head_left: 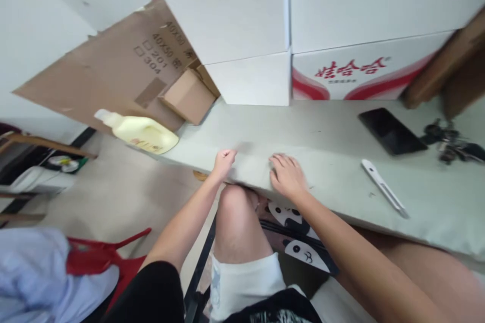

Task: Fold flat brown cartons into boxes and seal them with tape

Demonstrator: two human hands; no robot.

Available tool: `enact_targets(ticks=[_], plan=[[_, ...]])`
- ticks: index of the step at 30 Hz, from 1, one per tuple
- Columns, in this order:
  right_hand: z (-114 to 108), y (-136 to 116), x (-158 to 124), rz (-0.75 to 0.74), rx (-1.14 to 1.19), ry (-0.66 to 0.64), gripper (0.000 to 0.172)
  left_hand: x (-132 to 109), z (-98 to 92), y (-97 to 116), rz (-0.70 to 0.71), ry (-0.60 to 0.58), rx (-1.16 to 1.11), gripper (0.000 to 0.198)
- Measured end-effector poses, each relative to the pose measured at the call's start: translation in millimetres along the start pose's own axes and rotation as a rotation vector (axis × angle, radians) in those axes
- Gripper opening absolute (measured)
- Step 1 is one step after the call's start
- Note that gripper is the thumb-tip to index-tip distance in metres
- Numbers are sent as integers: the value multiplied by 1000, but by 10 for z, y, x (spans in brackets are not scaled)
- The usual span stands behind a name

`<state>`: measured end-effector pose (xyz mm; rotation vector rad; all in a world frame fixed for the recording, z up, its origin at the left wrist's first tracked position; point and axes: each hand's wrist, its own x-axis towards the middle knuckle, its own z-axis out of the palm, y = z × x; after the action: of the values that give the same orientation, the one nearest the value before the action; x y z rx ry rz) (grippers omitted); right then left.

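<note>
My left hand [223,161] is closed in a fist at the near edge of the grey-green table [333,136], fingers curled; what it pinches, if anything, is too blurred to name. My right hand [287,175] rests palm down on the table's edge a little to the right, fingers bent and pressed to the surface. My bare knee [237,207] rises just under the edge between both hands.
A white utility knife [383,187], a black phone [392,130] and a bunch of keys [450,141] lie to the right. White boxes [265,25] and a brown carton [188,95] stand at the back. A yellow bottle [142,132] lies at the left corner. A red chair [109,257] stands lower left.
</note>
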<state>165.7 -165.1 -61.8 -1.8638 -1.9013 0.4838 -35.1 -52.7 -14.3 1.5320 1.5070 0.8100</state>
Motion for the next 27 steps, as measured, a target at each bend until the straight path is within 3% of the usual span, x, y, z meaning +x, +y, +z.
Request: enact_targets(ticks=[6,12,15,19,23,27], plan=[[235,-143,35,-49,-188,84,43,366,-533,-200,69,111,48,42],[297,-116,7,-61,-313,167,39,1161,-961,-241,157,382,75,21],[305,-117,3,-92,-370,197,37,1589,-1233,-203,180,548,97,26],[306,-113,4,-135,-414,219,35,2077,-1614,-115,326,802,234,52],[303,-109,8,-140,-413,204,36,2454,-1888,-30,298,789,229,29],[305,-107,7,-134,-409,193,35,2664,-2035,-32,216,737,220,33]])
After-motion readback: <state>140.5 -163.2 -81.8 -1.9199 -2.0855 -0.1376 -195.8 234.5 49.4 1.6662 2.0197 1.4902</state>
